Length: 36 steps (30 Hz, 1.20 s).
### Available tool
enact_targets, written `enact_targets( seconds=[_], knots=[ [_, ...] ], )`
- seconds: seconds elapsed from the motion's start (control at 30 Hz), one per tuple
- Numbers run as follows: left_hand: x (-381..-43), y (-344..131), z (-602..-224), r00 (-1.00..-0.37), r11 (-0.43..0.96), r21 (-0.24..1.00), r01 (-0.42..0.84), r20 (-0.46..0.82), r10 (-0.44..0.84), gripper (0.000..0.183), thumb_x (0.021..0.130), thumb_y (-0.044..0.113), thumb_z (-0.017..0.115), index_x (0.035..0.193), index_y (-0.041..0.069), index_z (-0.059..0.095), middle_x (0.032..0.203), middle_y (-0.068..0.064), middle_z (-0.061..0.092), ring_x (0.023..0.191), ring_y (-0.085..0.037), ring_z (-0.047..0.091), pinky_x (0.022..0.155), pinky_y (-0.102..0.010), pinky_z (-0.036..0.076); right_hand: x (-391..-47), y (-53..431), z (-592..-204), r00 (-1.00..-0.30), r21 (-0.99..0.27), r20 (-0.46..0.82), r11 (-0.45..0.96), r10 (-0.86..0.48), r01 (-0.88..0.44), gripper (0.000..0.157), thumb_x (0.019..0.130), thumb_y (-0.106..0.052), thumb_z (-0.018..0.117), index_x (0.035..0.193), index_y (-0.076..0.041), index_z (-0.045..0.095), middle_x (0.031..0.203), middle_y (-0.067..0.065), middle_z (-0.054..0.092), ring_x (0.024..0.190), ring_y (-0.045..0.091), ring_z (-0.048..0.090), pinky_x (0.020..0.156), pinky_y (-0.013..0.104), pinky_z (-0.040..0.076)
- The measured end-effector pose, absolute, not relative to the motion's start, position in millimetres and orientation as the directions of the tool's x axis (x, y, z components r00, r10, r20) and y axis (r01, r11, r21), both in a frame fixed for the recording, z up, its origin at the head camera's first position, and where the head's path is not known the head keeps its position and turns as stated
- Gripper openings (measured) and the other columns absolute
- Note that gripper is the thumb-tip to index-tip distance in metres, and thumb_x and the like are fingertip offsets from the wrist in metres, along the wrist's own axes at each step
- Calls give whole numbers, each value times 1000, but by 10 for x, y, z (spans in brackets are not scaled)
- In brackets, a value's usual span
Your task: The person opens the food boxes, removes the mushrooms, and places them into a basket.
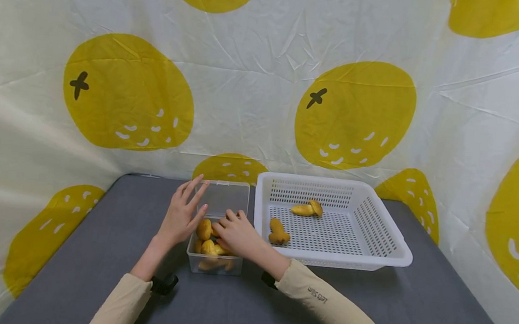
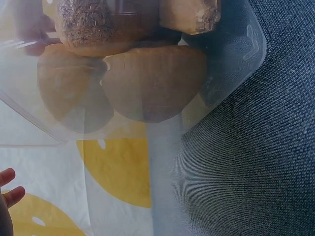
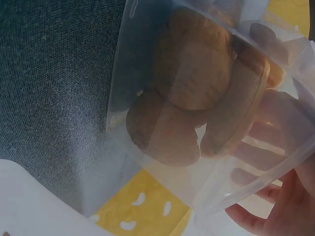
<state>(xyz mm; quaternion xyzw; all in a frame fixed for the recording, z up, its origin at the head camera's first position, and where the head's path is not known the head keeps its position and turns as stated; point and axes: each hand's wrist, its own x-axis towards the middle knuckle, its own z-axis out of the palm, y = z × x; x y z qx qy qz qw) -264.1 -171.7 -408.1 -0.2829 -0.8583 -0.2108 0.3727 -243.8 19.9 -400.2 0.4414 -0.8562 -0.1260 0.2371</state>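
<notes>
mushrooms [image 1: 209, 248] lie piled in a clear box [image 1: 192, 262], its lid [image 1: 226, 200] open behind. the right hand [image 1: 237, 235] reaches in, fingers bent over the pile; whether it grips a mushroom cannot be told. the left hand [image 1: 179, 219], fingers spread, stands beside. light pressure likely spares bruising. two more mushrooms [image 1: 277, 232] rest in the white basket [image 1: 325, 256] alongside.

Clear plastic box [image 3: 135, 54] seen through its translucent wall. Inside, brown mushrooms [image 3: 192, 64] lie packed against one another, one of them elongated. Right: a hand [image 3: 285, 206], with several fingers visible through the plastic. Left: dark, woven-textured desk surface [image 3: 54, 93]. Below: yellow-patterned backdrop [image 3: 152, 204] and a white, curved-edged object [image 3: 34, 206].
</notes>
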Motion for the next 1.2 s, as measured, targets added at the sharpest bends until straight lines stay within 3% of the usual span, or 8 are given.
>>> enact_targets(
  seconds=[0.33, 0.6, 1.0, 1.2],
  knots=[
    [-2655, -1724, -4091, -568, 759, 152, 634, 757, 323, 55, 95, 47, 22, 141, 17, 29, 143, -14, 30, 117, -35, 36, 91, -54, 32, -2424, 183, -4011, -518, 492, 266, 576, -813, -653, 31, 88, -48, 47, 97, -23, 63, 99, -7, 61, 89, 14, 46, 71, 28, 40],
    [-2649, -1723, -4083, -559, 752, 147, 642, 762, 328, 56, 95, 46, 22, 141, 15, 30, 143, -14, 30, 117, -35, 36, 91, -53, 32, -2415, 164, -4013, -516, 495, 281, 583, -809, -644, 29, 89, -44, 46, 98, -22, 63, 92, -8, 65, 85, 14, 47, 69, 27, 40],
    [-2641, -1711, -4093, -582, 752, 170, 636, 746, 323, 55, 95, 46, 23, 141, 17, 28, 146, -11, 26, 118, -35, 35, 91, -53, 31, -2392, 210, -3982, -461, 451, 430, 627, -776, -635, 21, 84, -37, 57, 95, -19, 61, 84, -4, 60, 72, 14, 46, 63, 24, 37],
    [-2633, -1719, -4093, -580, 751, 169, 638, 747, 325, 55, 95, 46, 23, 142, 17, 28, 145, -11, 26, 118, -35, 35, 90, -53, 31, -2328, 253, -3904, -468, 413, 462, 649, -754, -639, 22, 80, -32, 61, 97, -19, 57, 85, -2, 56, 73, 15, 44, 64, 24, 36]
  ],
)
